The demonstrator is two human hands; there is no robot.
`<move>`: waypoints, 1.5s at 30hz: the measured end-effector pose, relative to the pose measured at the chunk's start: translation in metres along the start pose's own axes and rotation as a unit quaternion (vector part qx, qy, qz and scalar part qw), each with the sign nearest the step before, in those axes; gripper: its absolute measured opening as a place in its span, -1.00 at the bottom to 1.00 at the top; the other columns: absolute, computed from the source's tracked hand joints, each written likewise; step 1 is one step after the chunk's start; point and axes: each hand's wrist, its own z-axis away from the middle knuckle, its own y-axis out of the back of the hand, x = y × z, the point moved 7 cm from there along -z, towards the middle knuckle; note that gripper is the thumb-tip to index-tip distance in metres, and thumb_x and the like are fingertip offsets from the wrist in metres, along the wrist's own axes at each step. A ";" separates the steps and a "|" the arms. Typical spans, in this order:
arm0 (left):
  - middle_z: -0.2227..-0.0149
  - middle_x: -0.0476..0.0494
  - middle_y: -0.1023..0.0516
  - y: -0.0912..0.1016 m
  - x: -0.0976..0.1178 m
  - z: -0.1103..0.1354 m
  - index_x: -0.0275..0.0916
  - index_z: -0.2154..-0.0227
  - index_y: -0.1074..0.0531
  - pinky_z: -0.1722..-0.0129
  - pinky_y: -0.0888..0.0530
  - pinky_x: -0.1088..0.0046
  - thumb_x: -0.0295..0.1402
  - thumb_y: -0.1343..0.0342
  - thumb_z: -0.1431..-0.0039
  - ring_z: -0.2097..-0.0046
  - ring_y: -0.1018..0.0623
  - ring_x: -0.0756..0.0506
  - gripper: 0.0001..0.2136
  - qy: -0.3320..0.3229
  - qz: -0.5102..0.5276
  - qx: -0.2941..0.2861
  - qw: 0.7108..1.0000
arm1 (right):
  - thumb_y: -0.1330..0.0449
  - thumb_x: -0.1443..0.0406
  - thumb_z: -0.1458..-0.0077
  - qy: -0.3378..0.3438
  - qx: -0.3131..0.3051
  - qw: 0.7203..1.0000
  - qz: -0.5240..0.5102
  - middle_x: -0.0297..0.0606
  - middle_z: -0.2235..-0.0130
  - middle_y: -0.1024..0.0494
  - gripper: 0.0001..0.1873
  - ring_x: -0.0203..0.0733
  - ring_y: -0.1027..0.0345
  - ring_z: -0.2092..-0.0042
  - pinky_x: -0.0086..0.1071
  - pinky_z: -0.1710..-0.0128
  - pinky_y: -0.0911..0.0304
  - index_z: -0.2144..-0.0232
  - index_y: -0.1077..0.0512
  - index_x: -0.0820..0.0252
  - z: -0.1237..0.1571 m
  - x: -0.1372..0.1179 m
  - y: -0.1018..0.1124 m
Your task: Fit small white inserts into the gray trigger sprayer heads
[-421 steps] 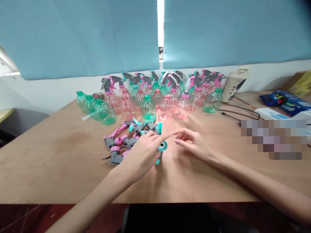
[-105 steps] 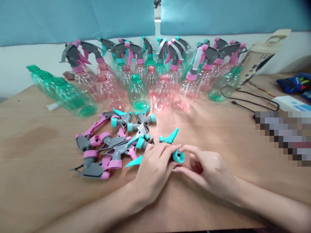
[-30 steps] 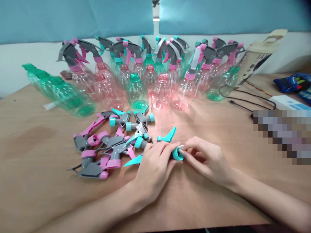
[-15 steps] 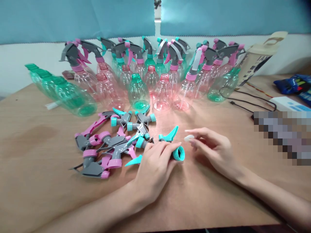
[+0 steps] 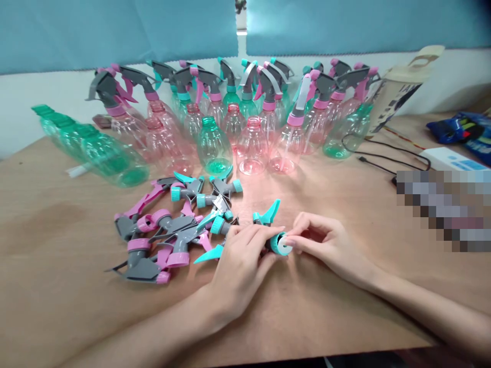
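My left hand (image 5: 245, 263) is wrapped round a grey and turquoise spray trigger head (image 5: 274, 242), its collar facing right. A small white round washer (image 5: 285, 246) sits at the mouth of that collar. The thumb and forefinger of my right hand (image 5: 326, 244) pinch the washer's edge. Part of the sprayer's grey body is covered by my left fingers; its turquoise lever (image 5: 271, 212) sticks up behind them. Left of my left hand lies a pile of loose spray heads (image 5: 184, 232), some pink and grey, others turquoise and grey.
Pink and green spray bottles (image 5: 251, 148) stand in rows at the back, several with heads fitted. Open green bottles (image 5: 115, 153) stand at the left. A beige tumbler (image 5: 399, 92), a black cable (image 5: 383, 153), a white box (image 5: 456, 161) and a blue packet (image 5: 460, 135) are at the right.
My right hand has moved left with the white washer, from beside the sprayer to the mouth of its collar. The left hand keeps its hold; the view has shifted slightly.
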 end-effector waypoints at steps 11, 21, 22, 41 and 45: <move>0.22 -0.06 -0.55 0.001 0.002 -0.001 -0.19 0.10 -0.37 0.22 -0.30 0.34 -0.48 -0.06 -0.21 0.24 -0.50 -0.09 -0.79 -0.015 -0.016 0.007 1.000 | -0.25 0.21 -0.07 0.085 0.045 0.986 0.134 -0.34 0.41 -0.38 -0.81 -0.29 -0.31 0.37 -0.43 0.42 -0.31 0.47 -0.36 0.16 0.004 -0.003 0.003; 0.21 -0.06 -0.55 0.007 0.003 -0.002 -0.22 0.07 -0.37 0.21 -0.30 0.35 -0.46 -0.05 -0.23 0.21 -0.49 -0.08 -0.79 -0.029 -0.045 0.025 0.998 | -0.17 0.31 -0.13 0.203 -0.034 0.944 0.260 -0.27 0.33 -0.43 -0.89 -0.31 -0.36 0.40 -0.44 0.50 -0.33 0.27 -0.47 0.14 0.006 -0.025 0.000; 0.20 -0.06 -0.55 0.008 0.002 -0.002 -0.22 0.07 -0.37 0.21 -0.30 0.35 -0.45 -0.04 -0.24 0.20 -0.49 -0.08 -0.79 -0.031 -0.053 0.030 0.998 | -0.16 0.32 -0.13 0.204 -0.041 0.942 0.265 -0.27 0.32 -0.43 -0.88 -0.31 -0.36 0.40 -0.43 0.49 -0.34 0.25 -0.48 0.14 0.006 -0.025 0.000; 0.19 -0.10 -0.56 0.007 0.006 0.000 -0.27 0.09 -0.40 0.25 -0.29 0.35 -0.40 0.01 -0.29 0.20 -0.51 -0.08 -0.81 -0.082 -0.109 0.053 0.989 | -0.17 0.33 -0.09 0.275 -0.017 0.885 0.374 -0.47 0.61 -0.33 -0.85 -0.41 -0.18 0.60 -0.50 0.55 -0.17 0.24 -0.45 0.19 0.010 -0.027 -0.007; 0.19 -0.12 -0.55 0.003 0.006 0.001 -0.27 0.08 -0.41 0.23 -0.31 0.36 -0.36 0.07 -0.32 0.20 -0.51 -0.08 -0.78 -0.080 -0.096 0.038 0.991 | -0.15 0.36 -0.10 0.278 -0.003 0.888 0.366 -0.48 0.62 -0.34 -0.87 -0.42 -0.17 0.61 -0.51 0.57 -0.15 0.25 -0.43 0.18 0.013 -0.023 -0.011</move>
